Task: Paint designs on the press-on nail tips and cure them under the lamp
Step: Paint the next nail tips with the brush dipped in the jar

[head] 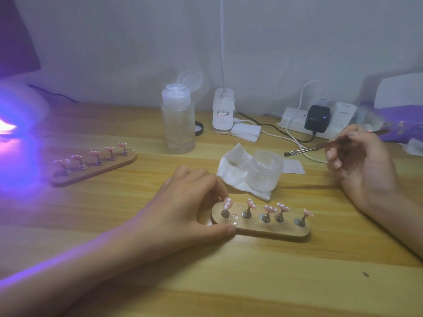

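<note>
Near board (270, 232): wooden, flat on the desk, carrying five pink nail tips (270, 208) with white dots on leaning metal pegs. Second board (107, 168), same load, lies far left beside the lamp (18, 110), which glows violet. Brush (309, 148) is raised, bristles pointing left.

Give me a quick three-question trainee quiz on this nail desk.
1. True or false: the right hand holds a brush.
2. How many tips stand on the near board gripped by the left hand?
3. Where is the far board relative to the lamp? a) inside it b) outside, to its right c) on top of it
Key: 1 true; 2 five; 3 b.
</note>
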{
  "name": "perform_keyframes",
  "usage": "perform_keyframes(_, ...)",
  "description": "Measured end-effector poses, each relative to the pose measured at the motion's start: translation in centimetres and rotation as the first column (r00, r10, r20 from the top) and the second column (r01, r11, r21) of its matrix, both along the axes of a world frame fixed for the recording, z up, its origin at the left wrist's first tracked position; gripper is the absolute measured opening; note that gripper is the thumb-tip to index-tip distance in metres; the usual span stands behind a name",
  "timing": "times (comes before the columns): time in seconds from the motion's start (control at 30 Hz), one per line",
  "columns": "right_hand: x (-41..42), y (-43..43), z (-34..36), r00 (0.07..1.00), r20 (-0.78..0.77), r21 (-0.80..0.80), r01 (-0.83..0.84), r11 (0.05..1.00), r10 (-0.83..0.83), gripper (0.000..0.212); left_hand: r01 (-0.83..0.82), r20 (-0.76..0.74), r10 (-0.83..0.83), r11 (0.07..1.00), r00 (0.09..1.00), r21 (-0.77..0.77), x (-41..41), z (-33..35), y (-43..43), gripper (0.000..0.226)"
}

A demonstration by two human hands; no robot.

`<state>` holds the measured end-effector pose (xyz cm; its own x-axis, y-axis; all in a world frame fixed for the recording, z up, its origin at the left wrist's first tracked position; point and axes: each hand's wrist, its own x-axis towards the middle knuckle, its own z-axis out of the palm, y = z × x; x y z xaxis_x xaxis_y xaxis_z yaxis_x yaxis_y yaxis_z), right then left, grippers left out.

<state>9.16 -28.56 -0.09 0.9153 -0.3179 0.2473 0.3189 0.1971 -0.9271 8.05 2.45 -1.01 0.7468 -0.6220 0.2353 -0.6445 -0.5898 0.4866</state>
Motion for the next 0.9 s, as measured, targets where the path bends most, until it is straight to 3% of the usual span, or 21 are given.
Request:
perform_keyframes(0.27, 0.1, -0.1, 0.0, 1.0, -0.01, 0.04, 0.009, 0.999, -0.009, 0.038, -0.048, -0.088, 0.045, 0.998, 0.995, -0.034, 0.0, 0.1, -0.5, 0.052)
perform_keyframes(0.37, 0.0, -0.1, 0.0, 1.0, -0.009, 0.05, 0.007, 0.999, -0.006, 0.042, -0.08, -0.145, 0.058, 0.985, 0.988, -0.153, 0.0, 0.4, -1.6, 0.048)
perform_keyframes(0.57, 0.1, 0.0, 0.0, 1.0, 0.012, 0.04, -0.006, 0.999, 0.005, 0.037, -0.049, -0.122, 0.026, 0.981, 0.992, -0.19, -0.5, 0.2, -2.8, 0.036)
perform_keyframes(0.73, 0.1, 0.1, 0.1, 1.0, 0.004, 0.016, 0.004, 1.0, -0.004, 0.031, -0.029, 0.044, 0.035, 0.99, 0.998, -0.138, -1.1, 0.2, -2.9, 0.027)
perform_keyframes(0.9, -0.2, 0.1, 0.3, 1.0, 0.015, 0.054, 0.014, 0.998, -0.015, 0.035, -0.015, 0.376, 0.068, 0.99, 0.924, -0.142, -1.8, 0.7, -3.0, 0.012)
